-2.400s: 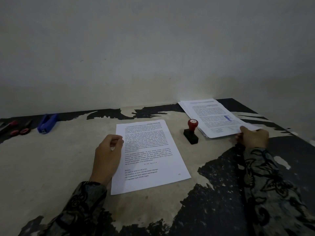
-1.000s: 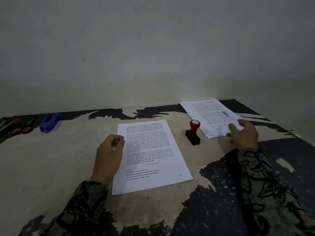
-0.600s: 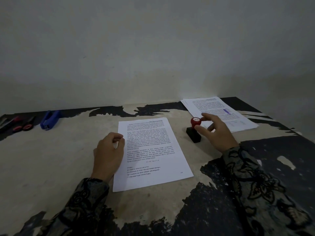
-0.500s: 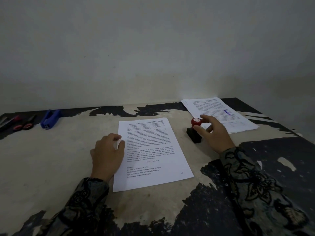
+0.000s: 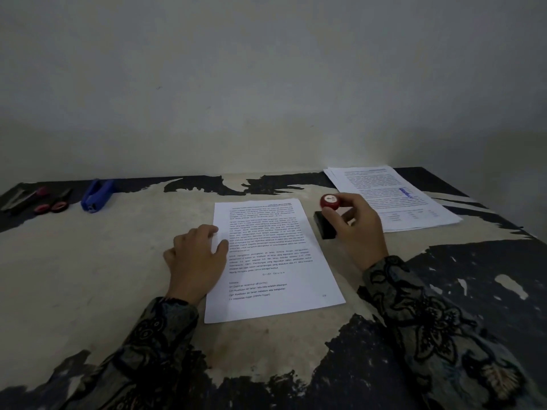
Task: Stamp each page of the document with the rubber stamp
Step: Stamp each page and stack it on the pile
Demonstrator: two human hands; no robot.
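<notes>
Now the right hand [image 5: 353, 229] grips the red knob of the rubber stamp [image 5: 327, 216], which stands on the tabletop [image 5: 88, 276] at the page's [image 5: 275, 258] two o'clock; the left hand [image 5: 196, 255] lies loosely open, pinning the page's nine o'clock edge. The person should probably lift the stamp straight, press squarely on blank paper, and keep the page pinned. No containers show; stamped sheets [image 5: 393, 196] lie at one o'clock.

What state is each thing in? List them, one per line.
Rubber stamp: upright on the table, red knob held by the right hand.
Front page: flat, no stamp mark visible, left hand resting on its edge.
Side stack: flat, top sheet stamped blue.
Stapler: closed, untouched.
Scissors: lying closed, untouched.
</notes>
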